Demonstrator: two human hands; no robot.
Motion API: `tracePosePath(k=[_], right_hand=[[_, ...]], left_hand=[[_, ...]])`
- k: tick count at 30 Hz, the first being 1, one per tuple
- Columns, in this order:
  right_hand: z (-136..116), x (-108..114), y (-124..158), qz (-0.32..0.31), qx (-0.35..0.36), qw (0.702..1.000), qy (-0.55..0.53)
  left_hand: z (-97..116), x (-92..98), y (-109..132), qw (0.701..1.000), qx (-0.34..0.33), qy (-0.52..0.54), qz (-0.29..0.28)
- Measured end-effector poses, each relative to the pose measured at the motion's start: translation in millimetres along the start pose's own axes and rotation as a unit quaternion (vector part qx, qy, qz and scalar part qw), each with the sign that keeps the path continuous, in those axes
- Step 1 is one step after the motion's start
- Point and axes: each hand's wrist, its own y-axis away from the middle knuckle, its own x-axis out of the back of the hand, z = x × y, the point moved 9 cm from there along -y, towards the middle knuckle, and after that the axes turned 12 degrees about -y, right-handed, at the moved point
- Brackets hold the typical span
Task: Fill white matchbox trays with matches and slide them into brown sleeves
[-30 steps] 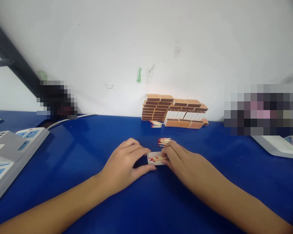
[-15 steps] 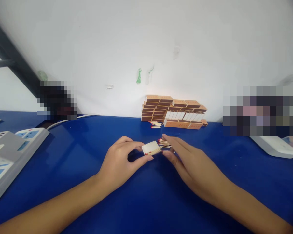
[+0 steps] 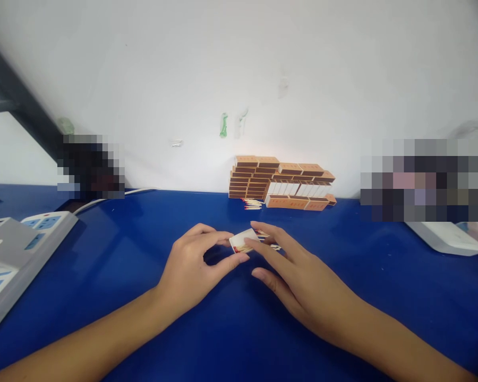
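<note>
Between thumb and fingers, my left hand (image 3: 201,254) grips a small white matchbox tray (image 3: 241,237), tilted toward me. Red-headed matches (image 3: 241,248) lie along the tray's near side. My right hand (image 3: 290,260) reaches over the tray from the right, a fingertip on or just above the matches inside. Its thumb stands apart from the fingers, and nothing shows between them. Loose matches (image 3: 276,247) lie on the blue table, partly hidden behind the right fingers. Farther back rests another small pile of matches (image 3: 252,203).
Stacked matchboxes (image 3: 249,183) stand against the white wall, with a row of white trays (image 3: 298,189) among them. At the left sits a grey and blue power strip (image 3: 35,249) with a white cable (image 3: 103,200). A white device (image 3: 446,237) is at the right.
My right hand has opened, its thumb parting from the fingers, and a fingertip has moved left over the tray. The matches now lie farther inside the tray. My left hand keeps its grip.
</note>
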Motion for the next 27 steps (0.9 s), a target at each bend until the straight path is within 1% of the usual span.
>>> tracePosePath(k=[3, 7, 10, 15, 18, 22, 27], right_hand=[[-3, 2, 0, 0.008, 0.018, 0.999, 0.028], [-9, 9, 1, 0.050, 0.056, 0.995, 0.071], [-11, 8, 1, 0.048, 0.069, 0.993, 0.080], [-8, 6, 0, 0.033, 0.059, 0.995, 0.077], [-7, 8, 0, 0.039, 0.057, 0.995, 0.070], [-9, 10, 0, 0.042, 0.071, 0.994, 0.069], [-7, 12, 0, 0.043, 0.070, 0.995, 0.056]], left_hand=[[0, -0.4, 0, 1.000, -0.003, 0.000, 0.000], [-5, -0.3, 0, 1.000, 0.024, 0.006, 0.001], [-8, -1.3, 0, 0.999, 0.037, 0.014, -0.003], [-4, -3.2, 0, 1.000, 0.015, 0.013, -0.011], [-3, -4.5, 0, 1.000, 0.005, 0.006, -0.019], [-1, -5.5, 0, 1.000, -0.008, -0.006, -0.025], [0, -6.3, 0, 0.999, -0.017, -0.001, -0.028]])
